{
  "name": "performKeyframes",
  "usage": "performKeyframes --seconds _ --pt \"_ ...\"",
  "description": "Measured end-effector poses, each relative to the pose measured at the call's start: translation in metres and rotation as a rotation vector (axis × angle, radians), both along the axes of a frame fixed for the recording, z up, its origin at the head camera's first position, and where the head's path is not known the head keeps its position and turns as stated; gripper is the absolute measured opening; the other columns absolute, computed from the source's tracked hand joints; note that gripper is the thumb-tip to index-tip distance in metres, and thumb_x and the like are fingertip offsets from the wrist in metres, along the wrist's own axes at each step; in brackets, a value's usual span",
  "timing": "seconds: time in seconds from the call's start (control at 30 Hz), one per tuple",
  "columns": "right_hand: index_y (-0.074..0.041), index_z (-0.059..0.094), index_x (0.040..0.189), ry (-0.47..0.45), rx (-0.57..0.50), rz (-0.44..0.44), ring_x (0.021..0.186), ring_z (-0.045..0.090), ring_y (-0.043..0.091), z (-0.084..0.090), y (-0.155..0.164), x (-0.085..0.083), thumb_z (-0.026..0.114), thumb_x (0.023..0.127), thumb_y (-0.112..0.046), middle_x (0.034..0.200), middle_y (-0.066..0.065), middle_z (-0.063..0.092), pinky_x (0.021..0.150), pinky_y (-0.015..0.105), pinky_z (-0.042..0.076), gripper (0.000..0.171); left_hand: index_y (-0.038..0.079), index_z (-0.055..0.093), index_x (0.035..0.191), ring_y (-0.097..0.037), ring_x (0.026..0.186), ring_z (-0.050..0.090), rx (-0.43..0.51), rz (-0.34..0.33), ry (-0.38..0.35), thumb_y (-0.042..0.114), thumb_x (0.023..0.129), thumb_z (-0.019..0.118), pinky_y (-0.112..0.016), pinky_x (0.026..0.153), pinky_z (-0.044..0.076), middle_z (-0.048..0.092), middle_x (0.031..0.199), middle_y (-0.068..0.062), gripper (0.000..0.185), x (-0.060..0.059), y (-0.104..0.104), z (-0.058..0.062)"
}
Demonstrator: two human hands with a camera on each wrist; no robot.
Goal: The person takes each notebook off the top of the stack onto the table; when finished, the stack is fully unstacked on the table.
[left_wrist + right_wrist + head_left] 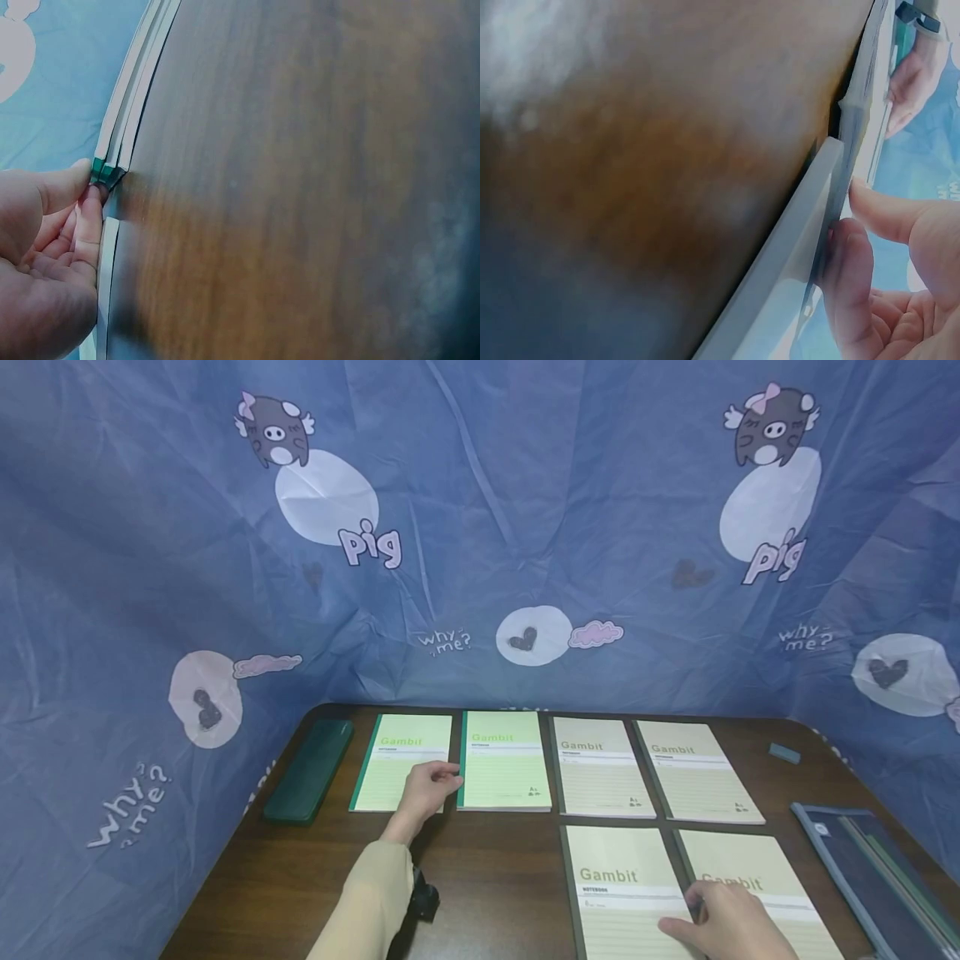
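My left hand [430,789] reaches over the near part of the left green notebook [408,727]. Its thumb and forefinger are close together at the spine of the second green notebook [504,768]; the left wrist view shows them right at the green spine corner [109,172]. My right hand [731,922] is low over two front beige notebooks. Its thumb lies over the left front notebook [618,860], and its fingers are at the spine of the right front notebook [738,852], partly covering the cover's lettering. In the right wrist view, thumb and forefinger of the right hand [900,262] stand slightly apart beside the notebook edges.
Two more beige notebooks, a middle one [603,785] and a right one [705,789], continue the back row. A dark green case [311,772] lies at the left, a small blue eraser-like block [784,753] at the back right, and a zip pouch [847,852] at the right edge.
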State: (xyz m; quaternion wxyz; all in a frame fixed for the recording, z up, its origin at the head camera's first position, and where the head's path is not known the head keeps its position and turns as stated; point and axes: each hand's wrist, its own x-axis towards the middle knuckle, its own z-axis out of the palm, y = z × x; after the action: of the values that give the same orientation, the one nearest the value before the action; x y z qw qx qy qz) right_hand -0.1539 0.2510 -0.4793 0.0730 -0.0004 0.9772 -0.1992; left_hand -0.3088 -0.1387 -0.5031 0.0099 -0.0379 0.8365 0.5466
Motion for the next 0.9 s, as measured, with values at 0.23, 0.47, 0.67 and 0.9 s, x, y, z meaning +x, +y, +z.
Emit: performKeyframes --seconds 0.23,0.47,0.67,0.9 --pt "-0.003 0.068 0.078 0.013 0.020 0.008 0.061 0.050 0.016 -0.0015 0.0021 -0.0010 0.088 0.071 -0.039 0.064 -0.002 0.059 0.058 0.035 0.046 0.042 0.000 0.069 0.119 -0.022 0.095 0.060 -0.001 0.000 0.014 0.012 0.094 0.068 -0.040 0.085 0.052 0.066 0.101 -0.009 0.028 -0.0006 0.0006 -0.0014" --pt "-0.004 0.067 0.073 -0.008 0.027 -0.009 0.063 0.052 0.017 -0.0019 0.0024 -0.0006 0.088 0.072 -0.040 0.066 -0.001 0.060 0.060 0.037 0.047 0.041 0.000 0.069 0.119 -0.022 0.095 0.060 -0.008 0.000 0.012 0.012 0.094 0.068 -0.040 0.085 0.052 0.066 0.102 -0.009 0.028 -0.0007 0.0014 -0.0008" --pt "-0.006 0.064 0.070 -0.019 0.014 -0.028 0.061 0.049 0.017 -0.0022 0.0012 0.0000 0.087 0.073 -0.039 0.063 -0.001 0.056 0.058 0.035 0.043 0.040 0.000 0.069 0.121 -0.023 0.096 0.060 -0.003 -0.001 -0.001 0.012 0.095 0.067 -0.040 0.085 0.052 0.066 0.103 -0.010 0.028 -0.0003 0.0019 0.0000" --pt "-0.007 0.064 0.069 -0.009 0.034 -0.012 0.061 0.050 0.017 0.0011 0.0006 0.0004 0.086 0.074 -0.039 0.063 -0.002 0.057 0.058 0.036 0.045 0.039 0.000 0.069 0.121 -0.024 0.099 0.060 0.009 0.006 -0.015 0.013 0.094 0.068 -0.043 0.089 0.051 0.066 0.105 -0.011 0.030 0.0014 0.0028 0.0021"
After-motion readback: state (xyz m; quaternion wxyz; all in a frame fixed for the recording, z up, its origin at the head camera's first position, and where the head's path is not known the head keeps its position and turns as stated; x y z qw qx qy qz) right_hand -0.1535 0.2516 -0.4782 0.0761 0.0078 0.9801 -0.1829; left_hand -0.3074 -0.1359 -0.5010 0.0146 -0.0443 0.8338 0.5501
